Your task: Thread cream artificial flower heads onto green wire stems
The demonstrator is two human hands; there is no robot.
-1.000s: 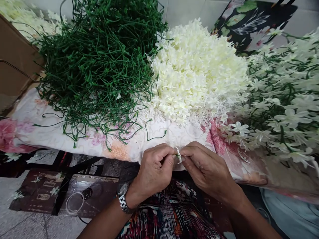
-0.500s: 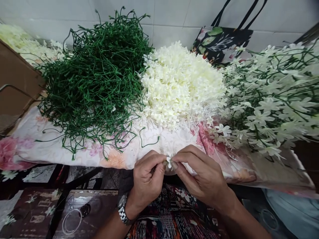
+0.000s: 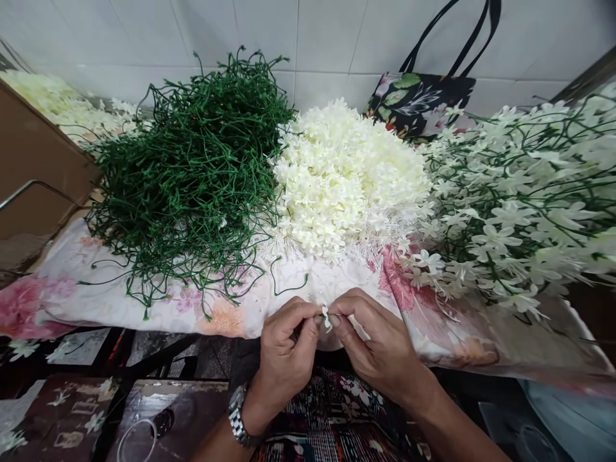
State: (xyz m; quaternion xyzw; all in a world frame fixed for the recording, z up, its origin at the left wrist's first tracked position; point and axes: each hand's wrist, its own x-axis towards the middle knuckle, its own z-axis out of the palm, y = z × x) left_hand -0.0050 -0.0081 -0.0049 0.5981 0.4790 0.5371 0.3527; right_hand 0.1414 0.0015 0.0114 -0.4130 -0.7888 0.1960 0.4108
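Note:
A small white artificial flower point(image 3: 326, 316) shows between my two hands, just over the front edge of the cloth-covered table. My left hand point(image 3: 290, 343) pinches it from the left with thumb and forefinger; a bit of dark green shows at those fingertips. From the other side my right hand point(image 3: 373, 337) also pinches it, and its fingers hide part of the petals. Behind my hands lies a single green plastic stem point(image 3: 291, 287). Farther back are a large heap of green stems point(image 3: 192, 173) and a heap of loose cream-white blossoms point(image 3: 351, 173).
Finished-looking white flowers on green stems point(image 3: 520, 212) are piled on the right. A dark floral bag point(image 3: 418, 102) leans on the tiled wall point(image 3: 327, 38). At the left stands a cardboard box point(image 3: 38, 154). The floral cloth point(image 3: 158, 308) covers the table.
The camera view has tilted up slightly, so the heaps appear lower. Both hands keep their pinch on the flower, which is turned a little and shows narrower.

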